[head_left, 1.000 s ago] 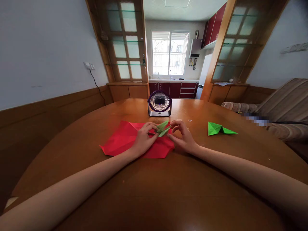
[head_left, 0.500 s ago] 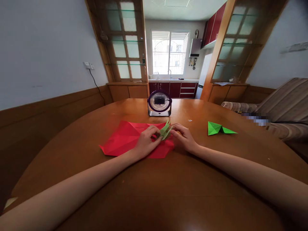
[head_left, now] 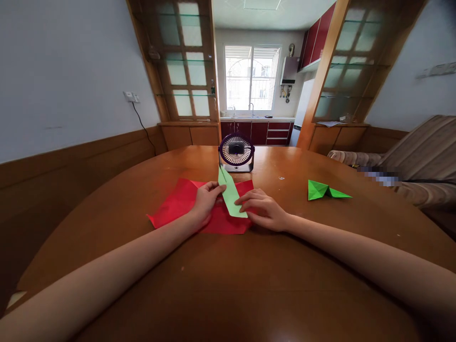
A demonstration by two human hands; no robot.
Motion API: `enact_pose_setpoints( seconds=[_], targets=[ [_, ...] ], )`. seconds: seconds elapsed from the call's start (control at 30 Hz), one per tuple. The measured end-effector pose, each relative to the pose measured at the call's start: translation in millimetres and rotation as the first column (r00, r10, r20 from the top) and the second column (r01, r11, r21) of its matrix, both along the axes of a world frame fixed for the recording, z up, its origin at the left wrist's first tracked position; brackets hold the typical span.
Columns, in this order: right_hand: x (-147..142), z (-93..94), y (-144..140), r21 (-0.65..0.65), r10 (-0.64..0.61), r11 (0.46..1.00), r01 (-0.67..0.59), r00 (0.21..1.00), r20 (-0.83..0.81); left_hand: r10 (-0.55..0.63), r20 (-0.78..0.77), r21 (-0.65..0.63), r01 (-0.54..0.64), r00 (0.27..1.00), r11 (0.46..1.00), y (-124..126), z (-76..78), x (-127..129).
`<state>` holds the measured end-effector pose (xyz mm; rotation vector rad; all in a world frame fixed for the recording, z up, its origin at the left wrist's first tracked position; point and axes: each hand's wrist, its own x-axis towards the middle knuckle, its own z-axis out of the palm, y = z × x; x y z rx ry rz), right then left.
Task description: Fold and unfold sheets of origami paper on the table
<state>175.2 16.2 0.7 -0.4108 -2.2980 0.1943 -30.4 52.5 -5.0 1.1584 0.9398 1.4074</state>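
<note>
A long, narrow pale green folded paper [head_left: 230, 194] stands tilted over a creased red paper sheet [head_left: 178, 206] on the round wooden table [head_left: 228, 285]. My left hand [head_left: 205, 202] pinches the green paper's left edge between thumb and fingers. My right hand [head_left: 261, 209] lies flat on the table, its fingertips pressing the green paper's lower right end.
A small purple desk fan [head_left: 236, 152] stands just behind the papers. A bright green folded paper shape [head_left: 324, 191] lies to the right on the table. A striped sofa [head_left: 413, 161] is at the right; wood-panelled wall runs along the left.
The green paper was a small bunched shape between both hands; now it is unfolded into a long flat strip, raised upright. My right hand dropped flat onto its lower end.
</note>
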Motion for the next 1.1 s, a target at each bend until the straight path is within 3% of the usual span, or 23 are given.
enact_pose_setpoints(
  seconds=[0.1,0.27,0.37,0.47,0.6,0.73,0.87,1.1],
  targets=[
    [0,-0.3,2,-0.112,0.005,0.994,-0.002,1.000,0.023,-0.070,0.045,0.019,0.070,0.996,0.997,-3,2.6,1],
    [-3,-9.9,14,-0.284,-0.217,0.947,0.149,0.950,-0.225,-0.233,-0.125,0.180,0.253,0.964,0.950,-15,6.6,5],
    [-4,-15.6,21,-0.359,-0.235,0.928,0.101,0.906,-0.353,-0.299,-0.203,0.225,0.341,0.933,0.913,-20,9.0,6],
    [-3,-17.1,23,-0.420,-0.203,0.907,0.024,0.899,-0.389,-0.297,-0.188,0.238,0.336,0.936,0.911,-23,11.0,7],
    [-2,-14.8,20,-0.420,-0.201,0.907,0.029,0.907,-0.370,-0.262,-0.152,0.188,0.288,0.953,0.939,-24,13.2,8],
    [-2,-12.0,15,-0.343,-0.191,0.935,0.086,0.939,-0.286,-0.261,-0.210,0.131,0.292,0.942,0.948,-26,17.3,7],
    [-2,-10.2,13,-0.316,-0.174,0.945,0.085,0.948,-0.267,-0.329,-0.324,0.155,0.393,0.887,0.906,-28,22.0,3],
    [0,-9.8,12,-0.341,-0.189,0.935,0.093,0.947,-0.258,-0.423,-0.387,0.137,0.505,0.819,0.852,-21,29.7,-7]
  ],
)
